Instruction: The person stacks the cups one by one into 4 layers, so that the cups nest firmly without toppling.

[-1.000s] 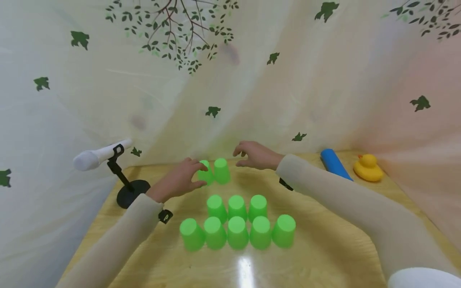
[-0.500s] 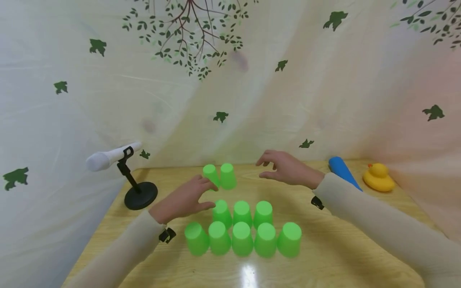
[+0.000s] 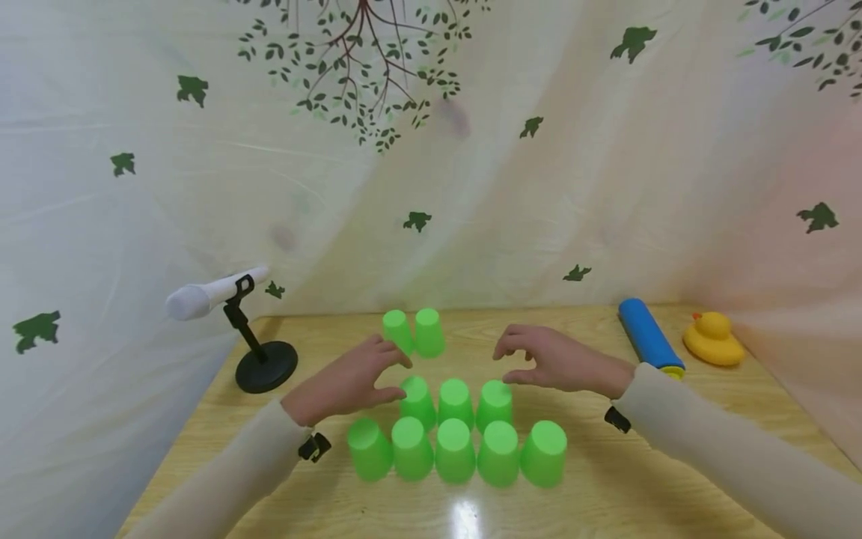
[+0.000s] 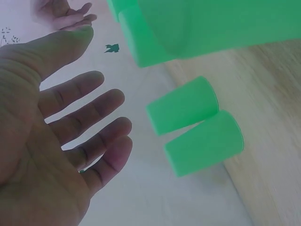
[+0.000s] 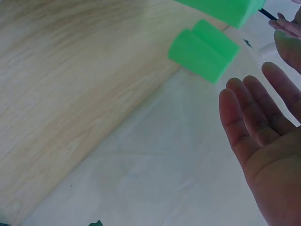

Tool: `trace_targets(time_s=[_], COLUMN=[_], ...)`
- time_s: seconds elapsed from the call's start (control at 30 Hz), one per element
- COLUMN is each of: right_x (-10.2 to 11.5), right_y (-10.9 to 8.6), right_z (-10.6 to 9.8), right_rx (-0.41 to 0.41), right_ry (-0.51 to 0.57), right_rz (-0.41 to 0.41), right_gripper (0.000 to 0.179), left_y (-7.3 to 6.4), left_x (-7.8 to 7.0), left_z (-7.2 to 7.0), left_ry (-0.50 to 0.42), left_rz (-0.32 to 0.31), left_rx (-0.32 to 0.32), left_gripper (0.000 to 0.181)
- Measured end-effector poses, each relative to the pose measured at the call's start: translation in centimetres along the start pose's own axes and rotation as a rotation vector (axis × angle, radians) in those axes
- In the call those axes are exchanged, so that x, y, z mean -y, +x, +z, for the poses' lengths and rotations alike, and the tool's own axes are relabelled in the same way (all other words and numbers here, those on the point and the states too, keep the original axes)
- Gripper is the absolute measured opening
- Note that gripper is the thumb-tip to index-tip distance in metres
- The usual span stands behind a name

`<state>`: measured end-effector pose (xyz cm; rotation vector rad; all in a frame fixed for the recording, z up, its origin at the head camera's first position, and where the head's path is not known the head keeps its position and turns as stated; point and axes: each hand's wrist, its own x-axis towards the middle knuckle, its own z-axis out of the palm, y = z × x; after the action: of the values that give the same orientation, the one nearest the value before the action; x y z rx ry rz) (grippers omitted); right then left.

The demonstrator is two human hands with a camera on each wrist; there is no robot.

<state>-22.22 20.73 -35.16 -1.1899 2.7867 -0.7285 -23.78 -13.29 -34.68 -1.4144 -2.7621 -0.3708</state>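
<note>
Head view: left hand (image 3: 350, 382) and right hand (image 3: 548, 361), both empty with loosely spread fingers, hover either side of the middle row of green cups (image 3: 456, 402) on the surface (image 3: 606, 486).

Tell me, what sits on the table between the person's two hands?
In the head view, the row of three green cups lies between the left hand and right hand; neither hand holds one.

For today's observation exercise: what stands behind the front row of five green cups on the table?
Behind the front row of five green cups stands a row of three cups, then a far pair of cups. The left hand hides part of the three-cup row's left end.
</note>
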Motion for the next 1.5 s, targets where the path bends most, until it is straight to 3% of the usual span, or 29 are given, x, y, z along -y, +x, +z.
trace_targets(time_s=[0.3, 0.47, 0.67, 0.87, 1.23, 1.5], right_x=[0.4, 0.4, 0.6, 0.6, 0.5, 0.7], right_y=[-1.2, -1.1, -1.0, -0.8, -0.3, -0.4], right_z=[1.2, 1.5, 2.0, 2.0, 1.8, 2.3], right_rx=[0.021, 0.029, 0.046, 0.047, 0.077, 0.087], right_ry=[0.022, 0.025, 0.018, 0.016, 0.034, 0.051], right_rz=[-0.020, -0.039, -0.037, -0.041, -0.031, -0.023], right_gripper=[0.027, 0.028, 0.026, 0.023, 0.022, 0.022], left_y=[0.3, 0.3, 0.1, 0.2, 1.0, 1.0], left_x=[-0.6, -0.5, -0.6, -0.5, -0.1, 0.0], left_z=[0.9, 0.9, 1.1, 1.1, 0.8, 1.6], left_ry=[-0.014, -0.018, -0.027, -0.011, 0.023, 0.021], left_rz=[0.026, 0.038, 0.060, 0.084, 0.063, 0.050], left_rx=[0.034, 0.018, 0.066, 0.059, 0.073, 0.085], left_gripper=[0.040, 0.039, 0.037, 0.034, 0.032, 0.031])
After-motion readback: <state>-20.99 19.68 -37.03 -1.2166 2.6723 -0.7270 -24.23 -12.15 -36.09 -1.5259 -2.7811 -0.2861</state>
